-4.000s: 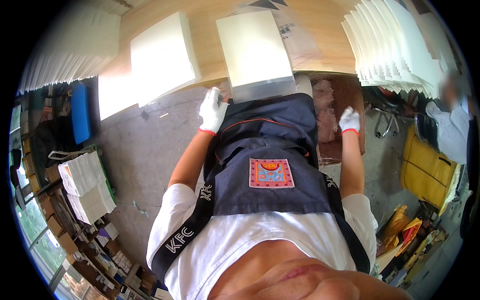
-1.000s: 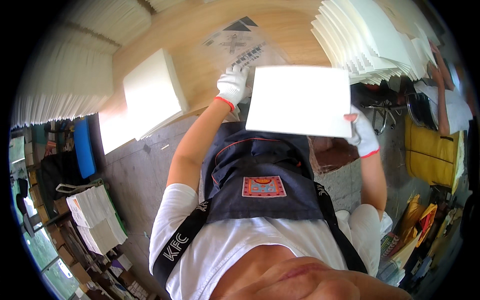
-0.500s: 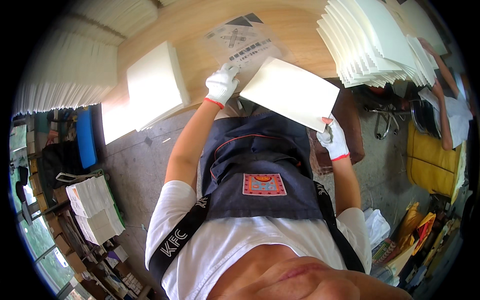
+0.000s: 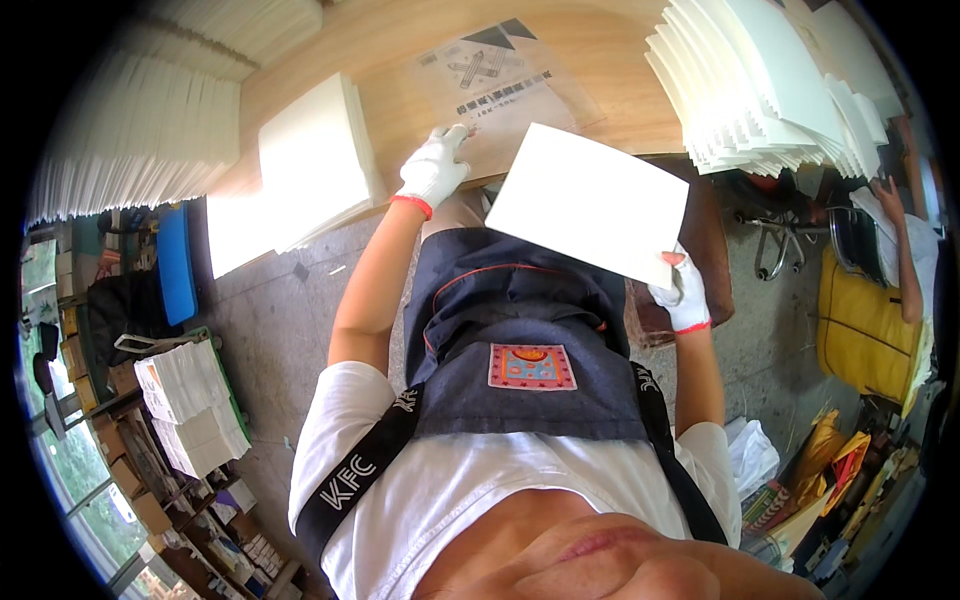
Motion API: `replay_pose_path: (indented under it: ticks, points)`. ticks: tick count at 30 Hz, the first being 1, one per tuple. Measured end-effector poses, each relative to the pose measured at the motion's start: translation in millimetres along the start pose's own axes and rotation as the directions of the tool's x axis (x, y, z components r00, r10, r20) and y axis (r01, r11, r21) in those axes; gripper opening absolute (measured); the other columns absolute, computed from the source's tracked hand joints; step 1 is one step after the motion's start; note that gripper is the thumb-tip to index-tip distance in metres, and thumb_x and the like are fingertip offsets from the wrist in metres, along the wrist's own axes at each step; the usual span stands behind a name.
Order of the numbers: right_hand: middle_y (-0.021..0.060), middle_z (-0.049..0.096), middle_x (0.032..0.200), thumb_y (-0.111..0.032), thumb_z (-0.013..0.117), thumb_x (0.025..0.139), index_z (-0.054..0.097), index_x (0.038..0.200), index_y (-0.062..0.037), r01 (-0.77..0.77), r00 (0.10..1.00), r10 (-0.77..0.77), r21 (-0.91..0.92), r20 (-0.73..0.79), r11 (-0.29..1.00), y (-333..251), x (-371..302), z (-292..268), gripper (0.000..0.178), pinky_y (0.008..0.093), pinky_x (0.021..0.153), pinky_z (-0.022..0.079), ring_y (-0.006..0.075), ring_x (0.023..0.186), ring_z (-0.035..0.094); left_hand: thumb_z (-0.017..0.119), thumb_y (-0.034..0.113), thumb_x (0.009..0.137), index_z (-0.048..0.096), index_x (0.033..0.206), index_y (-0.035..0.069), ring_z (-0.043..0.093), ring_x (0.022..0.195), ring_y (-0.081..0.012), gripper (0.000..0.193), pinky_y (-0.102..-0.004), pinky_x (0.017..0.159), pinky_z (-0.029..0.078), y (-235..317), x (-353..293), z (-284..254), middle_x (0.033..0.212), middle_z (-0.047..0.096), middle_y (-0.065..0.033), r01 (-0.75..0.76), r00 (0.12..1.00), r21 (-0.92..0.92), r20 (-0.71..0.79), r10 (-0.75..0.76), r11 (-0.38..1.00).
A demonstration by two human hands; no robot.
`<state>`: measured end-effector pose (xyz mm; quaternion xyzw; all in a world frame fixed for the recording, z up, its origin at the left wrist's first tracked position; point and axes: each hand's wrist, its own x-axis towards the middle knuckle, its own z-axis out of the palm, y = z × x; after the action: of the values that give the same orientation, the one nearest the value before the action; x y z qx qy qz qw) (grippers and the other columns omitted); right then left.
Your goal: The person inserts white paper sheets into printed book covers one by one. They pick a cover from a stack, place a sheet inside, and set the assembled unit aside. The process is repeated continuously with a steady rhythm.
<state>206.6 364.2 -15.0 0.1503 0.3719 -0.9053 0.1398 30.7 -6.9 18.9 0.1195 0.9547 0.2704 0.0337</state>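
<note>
My right hand point(image 4: 682, 290), in a white glove with a red cuff and bare fingertips, pinches the lower right corner of a blank white paper pad point(image 4: 590, 205). The pad hangs tilted over the front of my dark apron, its far edge at the table's edge. My left hand point(image 4: 435, 168), gloved alike, is at the table edge, thumb and fingers apart with nothing visible between them. Just beyond its fingertips a clear printed plastic bag point(image 4: 510, 95) lies flat, with dark corner patches and a crossed-pencil drawing. The pad hides part of the table edge.
A stack of white pads point(image 4: 315, 160) overhangs the wooden table point(image 4: 400, 45) at left, beside long rows of paper point(image 4: 130, 130). Fanned white pads point(image 4: 755, 90) stand at right. Beyond them are another person's arm point(image 4: 905, 250), a chair and a yellow padded thing point(image 4: 868, 320).
My left hand has shifted slightly left and nearer to me, and its fingers have opened from a curl. The pad and my right hand have moved a little right and nearer.
</note>
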Motion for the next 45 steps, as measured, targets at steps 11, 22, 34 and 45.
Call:
replay_pose_path:
  ticks: [11,22,34,45]
  points:
    - [0.0157,0.05,0.123,-0.011,0.058,0.072,0.035,0.131,0.0032,-0.091,0.996,0.091,-0.027,0.015,0.996,-23,-23,1,0.065,0.0329,0.089,0.048,0.0249,0.109,0.054,0.061,0.018,0.075,0.055,0.115,0.019,0.049,0.11,-0.0267,0.04,-0.0388,0.089,0.043,6,18,27,0.128,0.046,-0.0013,-0.28,0.96,0.391,0.097,0.263,0.877]
    - [0.0125,0.056,0.113,-0.007,0.053,0.078,0.042,0.125,0.0017,-0.075,0.997,0.075,0.06,0.013,0.995,19,15,12,0.049,0.0268,0.075,0.051,0.0196,0.093,0.059,0.06,0.009,0.067,0.055,0.111,0.019,0.05,0.105,-0.0287,0.045,-0.0392,0.083,0.047,-11,14,32,0.117,0.052,-0.0034,-0.175,0.976,0.25,-0.083,0.201,0.952]
    - [-0.0012,0.054,0.079,-0.01,0.052,0.086,0.051,0.103,-0.0109,-0.008,0.991,0.034,0.196,-0.132,0.981,58,21,67,0.017,0.0166,0.037,0.031,0.0048,0.046,0.042,0.046,-0.008,0.071,0.06,0.095,0.014,0.057,0.077,-0.0289,0.035,-0.0368,0.066,0.046,-6,9,14,0.088,0.055,-0.0089,-0.191,0.948,-0.265,-0.299,0.108,0.945]
    - [0.0002,0.054,0.077,-0.012,0.05,0.09,0.047,0.102,-0.0096,0.05,0.982,-0.028,0.112,-0.185,0.992,78,8,125,0.013,0.0211,0.041,0.036,0.0075,0.052,0.047,0.055,-0.003,0.082,0.022,0.136,0.012,0.057,0.084,-0.016,0.065,-0.0293,0.073,0.049,25,-29,88,0.104,0.057,-0.0078,-0.218,0.779,-0.861,-0.437,-0.449,0.46]
